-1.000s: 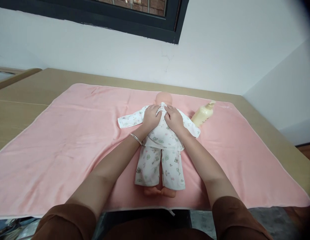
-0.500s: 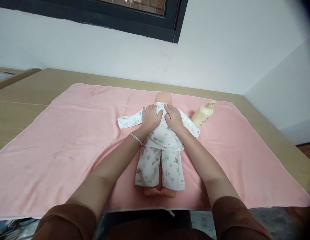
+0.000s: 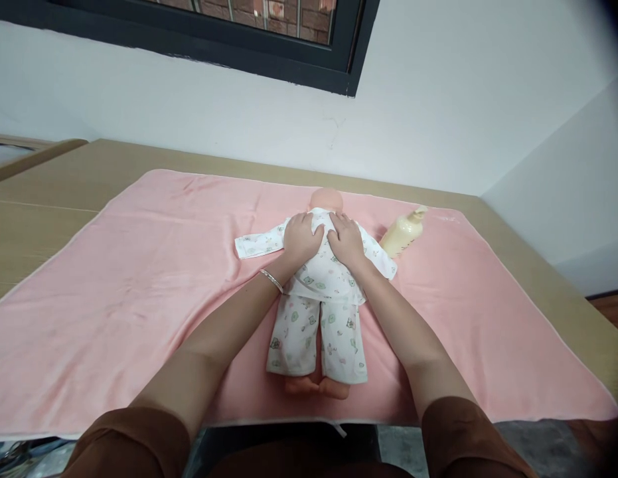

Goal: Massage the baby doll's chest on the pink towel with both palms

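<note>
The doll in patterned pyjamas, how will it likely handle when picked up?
The doll is probably firm underneath: its feet look smooth and moulded. The sleeve at picture left lies flat toward its end, so it likely flops.

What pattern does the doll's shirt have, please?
White shirt with small green and pink prints, clearest in the head view.

Collar [image 3: 320, 212] flatter, more window [image 3: 289, 20] visible

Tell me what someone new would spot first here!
Probably the doll in white patterned pyjamas, lying mid-picture on a big pink blanket. Next come the person's left hand and right hand, side by side on the doll's upper body. The pale yellow bottle might catch the eye too, beside the doll on the picture's right.
</note>
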Action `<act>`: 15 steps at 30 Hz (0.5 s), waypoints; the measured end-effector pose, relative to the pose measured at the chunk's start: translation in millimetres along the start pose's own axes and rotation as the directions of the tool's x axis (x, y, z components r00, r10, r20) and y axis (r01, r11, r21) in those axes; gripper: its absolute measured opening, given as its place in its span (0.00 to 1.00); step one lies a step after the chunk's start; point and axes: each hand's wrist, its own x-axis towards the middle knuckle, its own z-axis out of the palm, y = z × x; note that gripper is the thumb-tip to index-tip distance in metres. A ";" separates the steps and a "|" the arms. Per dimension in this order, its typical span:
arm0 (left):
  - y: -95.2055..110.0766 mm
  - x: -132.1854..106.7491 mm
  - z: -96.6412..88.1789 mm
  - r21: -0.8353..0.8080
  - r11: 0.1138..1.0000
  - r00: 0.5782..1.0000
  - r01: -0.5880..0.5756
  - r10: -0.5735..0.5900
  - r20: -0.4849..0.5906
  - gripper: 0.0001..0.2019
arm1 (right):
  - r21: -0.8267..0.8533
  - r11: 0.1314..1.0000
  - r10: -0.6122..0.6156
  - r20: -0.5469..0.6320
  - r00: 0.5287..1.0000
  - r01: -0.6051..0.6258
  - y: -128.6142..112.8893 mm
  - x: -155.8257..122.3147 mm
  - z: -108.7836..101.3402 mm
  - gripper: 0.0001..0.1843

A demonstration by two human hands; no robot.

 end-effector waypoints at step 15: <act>3.3 -5.0 -3.4 -0.068 0.997 0.998 -0.029 0.025 -0.053 0.14 | -0.006 0.995 0.098 -0.139 0.986 -0.099 -14.8 -11.7 -7.3 0.20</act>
